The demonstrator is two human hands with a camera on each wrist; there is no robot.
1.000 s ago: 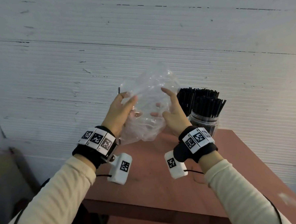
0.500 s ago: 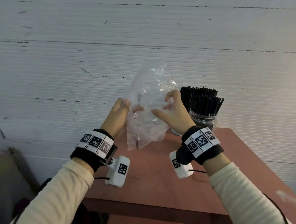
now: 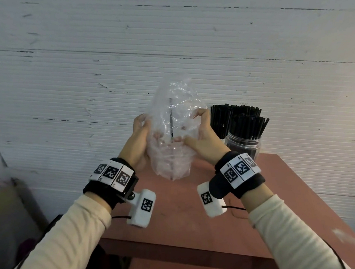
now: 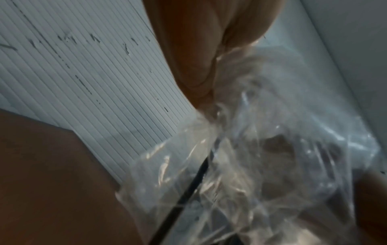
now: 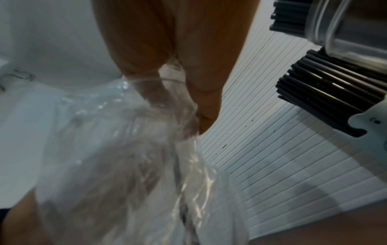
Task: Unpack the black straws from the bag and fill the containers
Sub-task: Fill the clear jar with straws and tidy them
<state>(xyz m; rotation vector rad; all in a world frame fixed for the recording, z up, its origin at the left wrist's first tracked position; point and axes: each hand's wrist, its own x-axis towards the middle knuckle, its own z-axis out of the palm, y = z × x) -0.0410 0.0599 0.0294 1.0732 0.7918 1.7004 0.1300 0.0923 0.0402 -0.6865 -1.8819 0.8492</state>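
I hold a crumpled clear plastic bag (image 3: 176,122) upright above the reddish table (image 3: 176,212). My left hand (image 3: 140,128) grips its left side and my right hand (image 3: 198,125) grips its right side, fingers curled into the film. One black straw (image 3: 171,118) stands inside the bag; it also shows as a dark line through the plastic in the left wrist view, straw (image 4: 188,187). To the right stands a clear jar (image 3: 243,147) packed with black straws (image 3: 248,126), and behind it a second container full of straws (image 3: 223,117).
A white ribbed wall (image 3: 168,52) rises right behind the table. The table's far-right corner lies by the jar. A dim grey object (image 3: 10,215) sits low at the left, off the table.
The bag has been gathered from a wide spread shape into a narrow upright bundle. Both hands have closed in on it and lowered slightly, and a single straw now shows inside.
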